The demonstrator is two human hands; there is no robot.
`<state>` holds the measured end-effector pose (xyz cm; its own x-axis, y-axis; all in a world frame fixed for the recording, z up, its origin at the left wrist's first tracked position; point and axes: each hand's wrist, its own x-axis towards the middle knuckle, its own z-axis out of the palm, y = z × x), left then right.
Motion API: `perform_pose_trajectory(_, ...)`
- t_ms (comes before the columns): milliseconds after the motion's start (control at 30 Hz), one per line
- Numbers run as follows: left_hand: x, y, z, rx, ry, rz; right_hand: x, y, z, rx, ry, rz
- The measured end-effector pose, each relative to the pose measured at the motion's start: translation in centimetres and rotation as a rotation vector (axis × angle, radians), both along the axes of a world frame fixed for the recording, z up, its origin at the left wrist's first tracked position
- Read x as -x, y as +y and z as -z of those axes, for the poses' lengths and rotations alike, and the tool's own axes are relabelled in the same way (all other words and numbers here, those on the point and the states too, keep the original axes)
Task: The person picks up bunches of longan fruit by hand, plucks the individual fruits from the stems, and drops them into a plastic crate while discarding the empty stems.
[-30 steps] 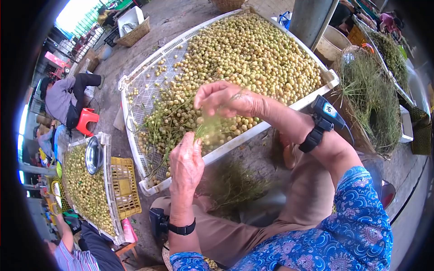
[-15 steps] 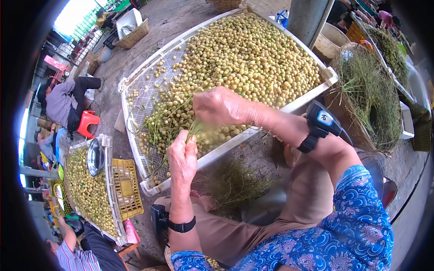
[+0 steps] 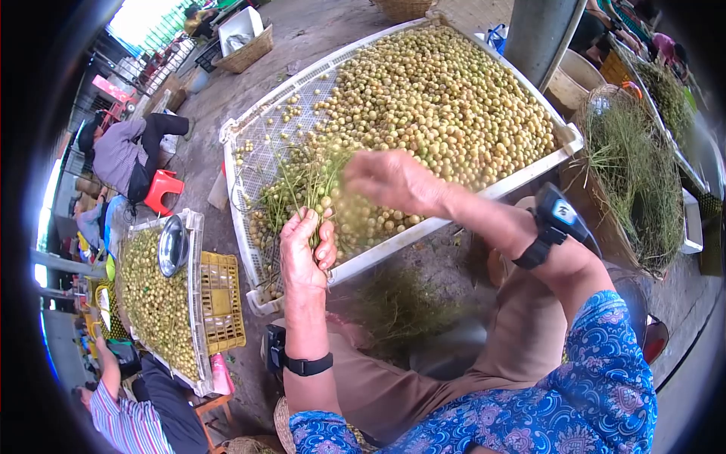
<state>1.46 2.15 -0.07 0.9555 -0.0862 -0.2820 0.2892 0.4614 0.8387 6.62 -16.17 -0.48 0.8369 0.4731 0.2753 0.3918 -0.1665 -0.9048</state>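
A white mesh tray [image 3: 249, 219] in front of me holds many loose round yellow-green fruits [image 3: 446, 98]. Over its near left part, my left hand [image 3: 306, 246] is closed on a bunch of thin green stems [image 3: 310, 178] with some fruits attached. My right hand [image 3: 393, 180] is just to the right of the bunch, above the fruits, its fingers smeared by motion. Whether it holds anything cannot be made out. More stems with fruits lie in the left end of the tray.
Loose stems [image 3: 401, 303] lie on the ground near my legs. At left stand a second fruit tray [image 3: 155, 291] with a metal bowl [image 3: 173, 246], a yellow crate [image 3: 219, 291], a red stool [image 3: 161, 192] and seated people. Right: a metal post [image 3: 541, 38] and a stem-filled box [image 3: 628, 166].
The view has shifted, so the scene sits further right. The stem bunch stands more upright above my left hand, its fruits showing. My right hand has moved slightly away from my left, its fingers blurred.
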Motion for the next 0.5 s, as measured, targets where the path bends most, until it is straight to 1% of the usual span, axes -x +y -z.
perform_pose_trajectory(33,0.02,-0.21,-0.1,0.0,0.017,0.001,0.31,0.43,-0.03,-0.004,0.003,0.008)
perform_pose_trajectory(100,0.0,-0.23,0.19,0.029,0.009,0.036,0.56,0.78,-0.41,0.137,-0.039,0.045)
perform_pose_trajectory(133,-0.02,-0.26,0.28,0.063,-0.002,0.059,0.43,0.69,-0.36,0.138,-0.04,0.051)
perform_pose_trajectory(200,-0.02,-0.21,0.2,0.072,0.001,0.076,0.09,0.66,-0.17,0.048,-0.023,-0.054)
perform_pose_trajectory(233,0.05,-0.12,0.16,0.08,0.007,0.085,0.12,0.55,-0.14,0.094,-0.141,-0.034)
perform_pose_trajectory(267,0.1,-0.05,0.16,0.082,0.009,0.081,0.08,0.58,-0.03,0.096,-0.139,-0.038)
perform_pose_trajectory(333,0.24,0.05,0.24,0.14,0.025,0.103,0.0,0.66,0.34,0.208,-0.48,0.022)
perform_pose_trajectory(500,0.38,0.05,0.33,0.086,0.076,0.121,0.3,0.38,0.18,0.302,-0.534,0.04)
